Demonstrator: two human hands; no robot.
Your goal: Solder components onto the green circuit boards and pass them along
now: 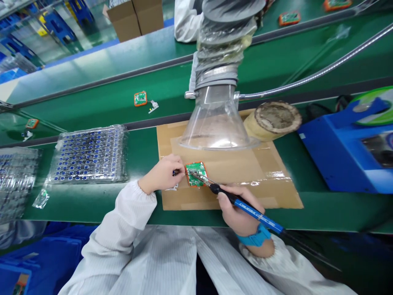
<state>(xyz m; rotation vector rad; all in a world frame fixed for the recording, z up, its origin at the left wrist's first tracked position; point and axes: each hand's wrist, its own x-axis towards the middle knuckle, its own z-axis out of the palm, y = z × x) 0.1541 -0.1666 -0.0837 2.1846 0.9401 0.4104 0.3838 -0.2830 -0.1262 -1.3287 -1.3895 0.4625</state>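
Note:
A green circuit board (pixel 197 173) with an orange rim lies on a taped cardboard sheet (pixel 239 172). My right hand (pixel 241 207) is wrapped round a blue and black soldering iron (pixel 256 214), and its metal tip reaches onto the board. At the board's left edge, my left hand (pixel 164 174) is closed in a pinch on a small dark part (pixel 176 172). The exact kind of this part is hidden by the fingers. A small white piece (pixel 173 187) lies just below that hand.
A clear fume hood (pixel 217 119) hangs behind the board. Right of it stand a round stained pot (pixel 273 119) and a blue machine (pixel 344 147). Left is a clear tray of small parts (pixel 90 155). Another board (pixel 140 98) sits on the green belt (pixel 116 100); a co-worker's sleeve (pixel 186 20) shows beyond.

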